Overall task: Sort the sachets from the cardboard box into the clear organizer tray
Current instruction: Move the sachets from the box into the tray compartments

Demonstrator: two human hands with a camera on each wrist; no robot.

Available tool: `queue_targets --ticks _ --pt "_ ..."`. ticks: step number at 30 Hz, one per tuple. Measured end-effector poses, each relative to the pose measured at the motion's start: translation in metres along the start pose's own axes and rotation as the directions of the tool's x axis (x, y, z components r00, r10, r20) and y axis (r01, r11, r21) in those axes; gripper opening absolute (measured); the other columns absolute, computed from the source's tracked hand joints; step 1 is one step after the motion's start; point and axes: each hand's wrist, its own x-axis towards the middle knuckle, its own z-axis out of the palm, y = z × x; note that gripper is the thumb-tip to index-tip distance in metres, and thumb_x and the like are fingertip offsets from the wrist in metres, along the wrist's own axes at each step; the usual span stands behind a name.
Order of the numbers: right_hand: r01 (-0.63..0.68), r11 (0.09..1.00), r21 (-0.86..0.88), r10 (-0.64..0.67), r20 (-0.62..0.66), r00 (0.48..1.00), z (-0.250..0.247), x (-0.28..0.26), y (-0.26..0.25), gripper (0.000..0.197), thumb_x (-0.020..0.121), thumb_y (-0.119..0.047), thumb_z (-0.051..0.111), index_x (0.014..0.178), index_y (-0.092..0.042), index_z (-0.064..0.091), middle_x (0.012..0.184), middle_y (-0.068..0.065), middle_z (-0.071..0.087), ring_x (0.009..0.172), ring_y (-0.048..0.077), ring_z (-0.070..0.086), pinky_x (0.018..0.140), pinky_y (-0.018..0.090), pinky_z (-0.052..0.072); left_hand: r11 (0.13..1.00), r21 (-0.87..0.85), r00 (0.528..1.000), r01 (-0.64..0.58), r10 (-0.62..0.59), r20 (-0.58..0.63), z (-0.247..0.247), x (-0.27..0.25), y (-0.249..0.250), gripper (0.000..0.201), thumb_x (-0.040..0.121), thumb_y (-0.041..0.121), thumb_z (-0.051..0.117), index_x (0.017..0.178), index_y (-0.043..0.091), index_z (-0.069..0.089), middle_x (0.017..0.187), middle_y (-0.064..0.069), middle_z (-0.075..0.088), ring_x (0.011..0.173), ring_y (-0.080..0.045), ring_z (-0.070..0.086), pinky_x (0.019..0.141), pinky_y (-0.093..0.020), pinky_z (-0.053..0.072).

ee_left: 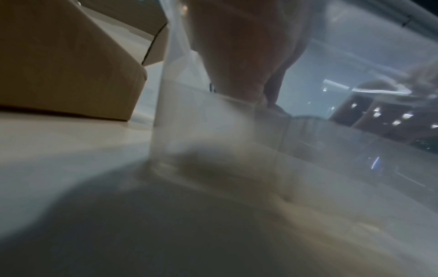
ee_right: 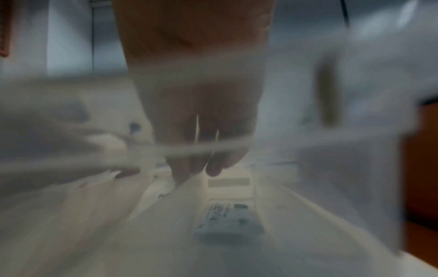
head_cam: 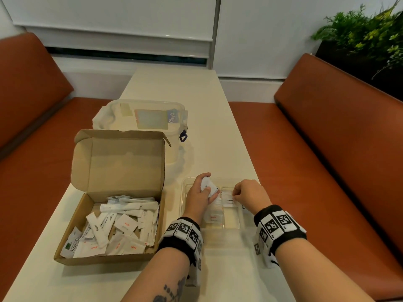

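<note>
Long cream worktop between two orange benches. At 10 o'clock on it, an open cardboard box, lid raised, holding a loose heap of white sachets marked Salt, Sugar and Stevia. At 12 o'clock behind the box, a lidded clear plastic container. At 3 o'clock from the box, the clear organizer tray, a few sachets already lying in its compartments. Over the tray's far end, both hands: left hand curled round a small bunch of white sachets; right hand with fingertips pinching a pepper sachet in a middle compartment. Wrist views blurred.
</note>
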Motion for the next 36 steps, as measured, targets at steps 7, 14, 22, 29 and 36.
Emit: queue_targets --ticks 7,14,22,29,36 --pt "0.051 0.998 -0.040 -0.052 -0.036 0.998 0.008 0.000 -0.002 0.013 0.085 -0.007 0.050 0.080 -0.015 0.059 0.087 0.003 0.059 0.080 0.020 0.054 0.070 0.029 0.045 1.000 0.009 1.000 0.004 -0.004 0.008 0.000 -0.002 0.002 0.048 0.092 -0.009 0.036 0.105 0.028 0.062 0.130 0.003 0.040 0.108 -0.023 0.062 0.079 -0.025 0.057" --pt "0.064 0.996 -0.056 -0.067 -0.046 0.997 0.019 -0.003 0.001 0.034 0.085 -0.008 0.050 0.061 -0.023 0.031 0.077 0.000 0.049 0.073 0.018 0.046 0.063 0.028 0.038 1.000 0.019 1.000 0.003 -0.003 0.011 0.001 -0.003 0.003 0.047 0.092 -0.010 0.036 0.104 0.029 0.062 0.128 0.001 0.041 0.103 -0.022 0.063 0.080 -0.026 0.057" --pt "0.045 0.995 0.093 -0.036 -0.090 0.995 0.015 0.000 -0.007 0.024 0.082 -0.014 0.062 0.066 -0.018 0.044 0.070 -0.002 0.053 0.068 0.017 0.050 0.057 0.025 0.037 0.999 0.028 1.000 0.017 -0.017 0.005 0.001 -0.004 0.005 0.047 0.092 -0.009 0.037 0.106 0.029 0.062 0.127 0.003 0.042 0.103 -0.024 0.066 0.081 -0.028 0.057" --pt "0.117 0.839 0.531 -0.068 -0.110 0.992 0.005 0.004 -0.035 0.011 0.082 -0.021 0.070 0.087 -0.011 0.070 0.082 -0.002 0.068 0.072 0.004 0.058 0.062 0.011 0.040 1.000 -0.012 1.000 0.018 -0.018 0.008 0.001 -0.003 0.005 0.037 0.095 -0.002 0.043 0.111 0.025 0.062 0.130 -0.006 0.049 0.104 -0.020 0.064 0.070 -0.022 0.057" --pt "0.045 0.760 0.649 -0.020 -0.047 0.999 0.004 0.004 -0.040 0.015 0.088 -0.020 0.062 0.088 -0.006 0.068 0.083 0.007 0.068 0.073 0.015 0.060 0.067 0.026 0.050 0.997 0.068 1.000 -0.022 0.022 0.000 -0.001 -0.001 0.002 0.038 0.095 0.001 0.040 0.108 0.029 0.062 0.128 -0.007 0.053 0.114 -0.024 0.059 0.084 -0.035 0.057"
